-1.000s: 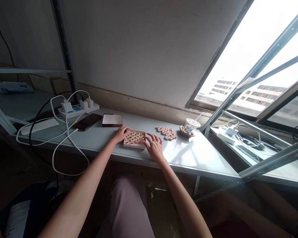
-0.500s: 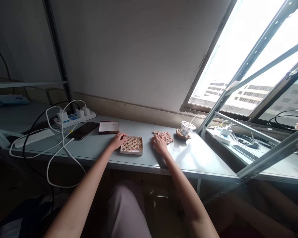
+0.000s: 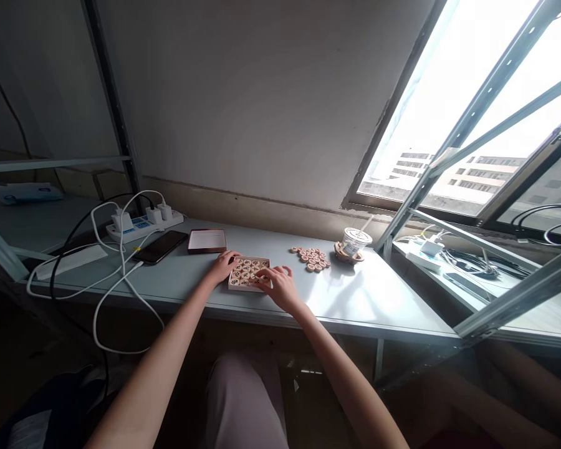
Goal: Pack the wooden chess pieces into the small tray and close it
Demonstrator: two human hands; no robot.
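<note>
A shallow square box (image 3: 248, 287) stands on the table, with round wooden Chinese chess pieces (image 3: 246, 269) lying face up in rows inside it. My left hand (image 3: 223, 267) grips the box at its left rim, near the back corner. Over the front right part of the box is my right hand (image 3: 279, 287), its thumb and finger pinched on a Chinese chess piece low among the others; the fingers partly cover it. To the right, a loose group of red-marked Chinese chess pieces (image 3: 314, 257) lies flat on the table.
Behind the box at left sits its open lid (image 3: 207, 241), beside a dark phone (image 3: 161, 247). White cables (image 3: 121, 262) run from a power strip (image 3: 143, 226) past the table's front edge. A lidded plastic cup (image 3: 354, 242) stands in a woven coaster (image 3: 343, 254) at right.
My right hand has moved left from the loose pieces to the box's front right, uncovering the group. My left hand stays at the box's left rim. The view has shifted slightly.
</note>
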